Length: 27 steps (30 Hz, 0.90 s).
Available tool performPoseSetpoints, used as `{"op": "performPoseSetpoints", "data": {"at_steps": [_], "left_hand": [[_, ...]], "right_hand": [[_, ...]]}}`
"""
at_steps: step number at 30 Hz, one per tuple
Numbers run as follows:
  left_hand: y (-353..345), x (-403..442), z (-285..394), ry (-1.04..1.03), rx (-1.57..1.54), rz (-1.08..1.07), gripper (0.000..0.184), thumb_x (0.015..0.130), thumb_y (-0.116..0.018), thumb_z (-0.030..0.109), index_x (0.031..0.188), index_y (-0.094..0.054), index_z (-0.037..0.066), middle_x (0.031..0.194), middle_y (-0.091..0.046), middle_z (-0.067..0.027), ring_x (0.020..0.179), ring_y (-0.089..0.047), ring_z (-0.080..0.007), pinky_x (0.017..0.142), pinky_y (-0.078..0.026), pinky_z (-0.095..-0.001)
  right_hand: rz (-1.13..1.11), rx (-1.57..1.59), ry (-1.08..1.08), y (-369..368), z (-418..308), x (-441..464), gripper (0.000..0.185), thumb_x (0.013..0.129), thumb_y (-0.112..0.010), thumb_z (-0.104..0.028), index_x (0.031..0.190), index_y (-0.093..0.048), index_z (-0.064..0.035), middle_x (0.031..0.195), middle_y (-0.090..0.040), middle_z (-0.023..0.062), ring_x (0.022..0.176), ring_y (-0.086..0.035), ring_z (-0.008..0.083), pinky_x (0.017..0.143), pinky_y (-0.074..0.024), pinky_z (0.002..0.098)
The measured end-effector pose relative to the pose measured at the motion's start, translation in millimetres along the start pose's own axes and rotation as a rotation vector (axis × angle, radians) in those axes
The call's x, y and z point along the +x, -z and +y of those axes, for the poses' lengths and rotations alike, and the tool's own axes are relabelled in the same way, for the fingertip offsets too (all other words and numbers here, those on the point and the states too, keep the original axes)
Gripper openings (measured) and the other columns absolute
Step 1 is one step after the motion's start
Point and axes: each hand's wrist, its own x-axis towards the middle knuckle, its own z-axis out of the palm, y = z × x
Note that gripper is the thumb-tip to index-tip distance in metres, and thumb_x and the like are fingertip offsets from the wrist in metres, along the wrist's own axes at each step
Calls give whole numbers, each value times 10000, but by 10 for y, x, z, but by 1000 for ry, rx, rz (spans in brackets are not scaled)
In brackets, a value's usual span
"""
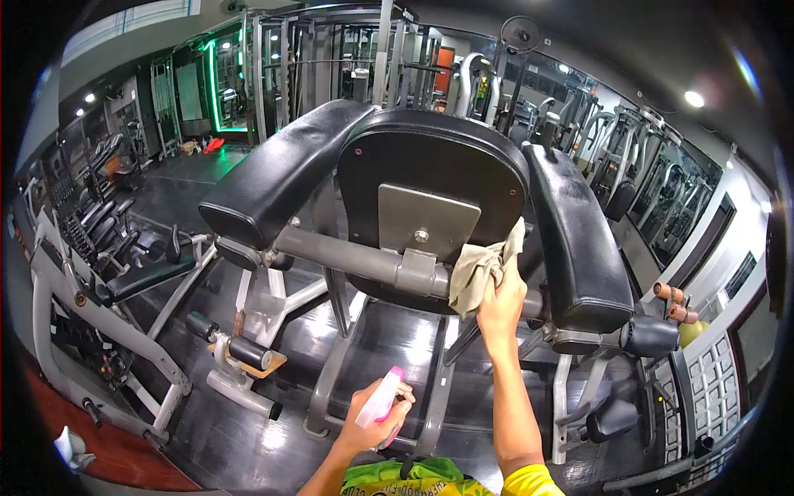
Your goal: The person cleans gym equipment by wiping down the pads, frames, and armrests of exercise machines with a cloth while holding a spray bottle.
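Observation:
My right hand (502,304) is closed on a beige cloth (480,277), which lies against the lower right of the black backrest (434,165) and beside the grey crossbar (343,255). Lower down, my left hand (374,416) wraps round a spray bottle (382,397) with a pink and white top. Much of the bottle is hidden by my fingers. Padded black armrests flank the backrest, one on the left (285,174) and one on the right (576,236).
A bench machine (153,277) stands at the left. Roller pads (248,353) and grey frame legs (335,372) rise from the dark floor. At the right are a black roller (651,336) and a lower pad (610,419). More gym machines line the back.

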Motion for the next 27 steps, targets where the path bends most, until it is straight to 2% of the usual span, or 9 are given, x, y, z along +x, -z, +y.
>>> {"op": "performPoseSetpoints", "data": {"at_steps": [5, 7, 9, 13, 16, 20, 21, 23, 27], "left_hand": [[2, -10, -4, 36, -42, 26, 134, 821, -594, -43, 951, -574, -20, 826, -626, -63, 625, -579, -85, 562, -465, -223], [-6, 3, 7, 34, -46, 19, 127, 824, -592, -43, 947, -572, -18, 822, -621, -62, 613, -574, -83, 554, -460, -220], [-10, 24, 16, 28, -50, 8, 121, 827, -590, -43, 943, -570, -16, 817, -616, -60, 600, -569, -81, 545, -456, -217], [-7, 32, 17, 64, -90, -1, 120, 834, -584, -42, 949, -566, -14, 820, -609, -61, 590, -562, -76, 537, -450, -214], [-1, 40, 15, 54, -82, 0, 118, 836, -581, -42, 950, -563, -15, 832, -609, -63, 587, -560, -73, 534, -447, -212], [15, 36, -59, 50, -77, 11, 127, 836, -580, -44, 959, -559, -18, 855, -612, -70, 587, -559, -71, 534, -445, -209], [12, 31, -72, 54, -78, 10, 127, 836, -580, -44, 959, -559, -18, 855, -612, -70, 587, -559, -71, 534, -445, -209], [6, 33, -87, 28, -49, 8, 139, 834, -583, -44, 968, -556, -17, 860, -615, -73, 586, -559, -69, 532, -444, -206], [-9, -17, -74, 48, -57, 13, 138, 834, -585, -43, 967, -557, -17, 860, -616, -73, 588, -559, -67, 530, -446, -206]], "right_hand": [[69, -204, 137, -35, -32, -170, 535, 741, -498, 37, 1271, -435, 70, 1142, -554, 281, 1051, -546, 428, 886, -438, 441], [31, -74, 6, 2, -71, -176, 552, 740, -540, -10, 1279, -441, 65, 1178, -548, 265, 1127, -519, 409, 952, -411, 425], [120, 153, 188, -7, -142, -157, 573, 736, -586, -76, 1281, -459, 49, 1191, -541, 261, 1156, -510, 393, 990, -386, 417], [185, -171, 755, -102, -496, 288, 540, 639, -705, -172, 1146, -574, -41, 1122, -552, 187, 1150, -466, 409, 996, -321, 553], [187, -621, 688, -202, -876, 599, 601, 607, -698, -147, 1172, -534, -27, 1250, -447, 212, 1274, -282, 448, 1073, -148, 626], [61, -515, 512, -239, -666, 337, 537, 654, -627, -50, 1182, -531, -33, 1194, -483, 220, 1215, -367, 451, 1081, -200, 560], [69, -563, 509, -251, -582, 218, 520, 686, -621, -63, 1197, -527, -34, 1151, -521, 154, 1093, -461, 403, 1002, -305, 533], [-78, -558, 379, -167, -566, 2, 513, 689, -561, 2, 1199, -507, 15, 1232, -473, 219, 1201, -379, 454, 1043, -244, 552], [-102, -513, 379, -105, -337, -269, 479, 671, -573, 10, 1148, -533, 22, 1074, -561, 210, 1139, -453, 422, 1023, -282, 525]]}}
